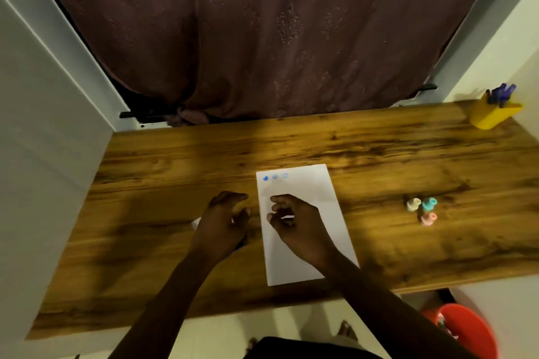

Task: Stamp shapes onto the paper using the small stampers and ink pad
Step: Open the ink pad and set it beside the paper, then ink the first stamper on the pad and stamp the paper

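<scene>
A white sheet of paper (303,242) lies upright in the middle of the wooden table (379,154), with three small blue stamp marks (274,177) in a row at its top left corner. My right hand (297,221) hovers over the paper's left half with curled fingers; whether it holds a stamper is hidden. My left hand (221,218) is just left of the paper, fingers apart, above a white object (196,222) that it mostly covers, possibly the ink pad. Three small stampers (423,208), cream, teal and pink, stand together to the right of the paper.
A yellow cup of purple pens (493,114) stands at the table's far right corner. A dark patterned curtain (262,38) hangs behind the table. A red bucket (466,329) sits on the floor at the lower right, below the table's front edge.
</scene>
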